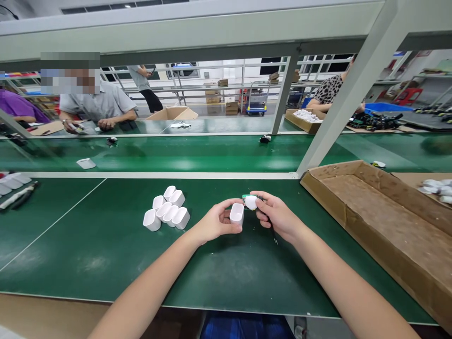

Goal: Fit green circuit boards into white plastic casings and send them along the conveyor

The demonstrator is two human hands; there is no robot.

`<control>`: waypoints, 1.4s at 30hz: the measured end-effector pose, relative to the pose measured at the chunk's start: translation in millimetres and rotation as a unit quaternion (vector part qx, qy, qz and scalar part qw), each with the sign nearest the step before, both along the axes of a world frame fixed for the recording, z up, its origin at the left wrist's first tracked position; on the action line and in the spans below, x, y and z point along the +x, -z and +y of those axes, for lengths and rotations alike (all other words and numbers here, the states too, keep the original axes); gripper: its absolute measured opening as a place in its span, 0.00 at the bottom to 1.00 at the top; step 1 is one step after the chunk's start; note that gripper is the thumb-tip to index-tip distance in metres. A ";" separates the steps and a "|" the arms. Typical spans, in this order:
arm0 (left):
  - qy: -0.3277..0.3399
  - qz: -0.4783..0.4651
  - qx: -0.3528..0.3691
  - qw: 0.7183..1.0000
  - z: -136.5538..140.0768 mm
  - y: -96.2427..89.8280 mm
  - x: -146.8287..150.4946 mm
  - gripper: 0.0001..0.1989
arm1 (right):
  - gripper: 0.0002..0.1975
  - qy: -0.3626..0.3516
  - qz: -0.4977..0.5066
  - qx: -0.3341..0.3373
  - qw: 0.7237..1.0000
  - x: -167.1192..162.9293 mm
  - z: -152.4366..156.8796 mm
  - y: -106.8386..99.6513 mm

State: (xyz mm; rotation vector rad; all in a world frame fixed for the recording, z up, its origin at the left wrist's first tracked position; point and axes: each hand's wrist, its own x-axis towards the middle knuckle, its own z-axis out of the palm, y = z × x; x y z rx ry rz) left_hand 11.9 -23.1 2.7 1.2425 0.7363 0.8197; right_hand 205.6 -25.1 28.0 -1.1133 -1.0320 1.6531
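Fingers of our left hand close around a white plastic cup, thumb under the near side and forefinger along the back, with the cup's open mouth turned up toward us. Just beside it, the fingers of our right hand pinch a small rounded white piece with a bit of green showing at its edge; thumb and forefinger are nearly together on it. A black wire trails down from that hand. We hold both pieces above the green counter, to the left of a long cardboard tray, cup and white piece close but apart.

Farther left of the tray, seven more white cups cluster on the counter, most with their mouths up. Well left of the tray, at the counter's far end, we see another row of white cups beside a black-and-white tool. Right of the tray sit small white parts on cardboard. Beyond the tray runs a green belt; across it, one co-worker in a gray shirt works to the tray's far left, and another in a spotted top sits behind it.
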 end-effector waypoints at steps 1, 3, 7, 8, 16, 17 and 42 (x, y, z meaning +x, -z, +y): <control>0.014 -0.005 0.002 1.000 -0.7 0.8 0.1 0.30 | 0.21 -0.002 0.001 0.014 1.000 -0.2 -0.3 0.0; 0.029 -0.009 0.005 1.000 -1.8 2.3 1.0 0.31 | 0.21 0.000 -0.010 0.047 0.999 -1.7 -0.9 0.6; 0.013 0.003 -0.001 1.000 -2.2 5.4 4.0 0.34 | 0.23 0.050 -0.048 0.078 0.995 -6.4 -0.1 6.6; 0.006 0.010 0.005 1.000 -2.0 5.8 4.6 0.33 | 0.24 0.068 -0.058 0.073 0.993 -7.3 0.6 8.6; -0.080 0.222 0.294 0.926 -8.3 -2.0 7.9 0.26 | 0.22 0.032 0.041 -0.001 0.999 -12.3 -1.8 7.7; -0.068 0.228 0.323 0.916 -10.0 -3.0 8.6 0.26 | 0.21 0.037 0.062 -0.004 0.997 -13.4 -3.2 6.5; -0.108 -0.006 0.225 0.968 -18.6 -9.6 12.8 0.23 | 0.22 0.054 -0.235 0.540 0.806 -15.5 -37.8 -7.8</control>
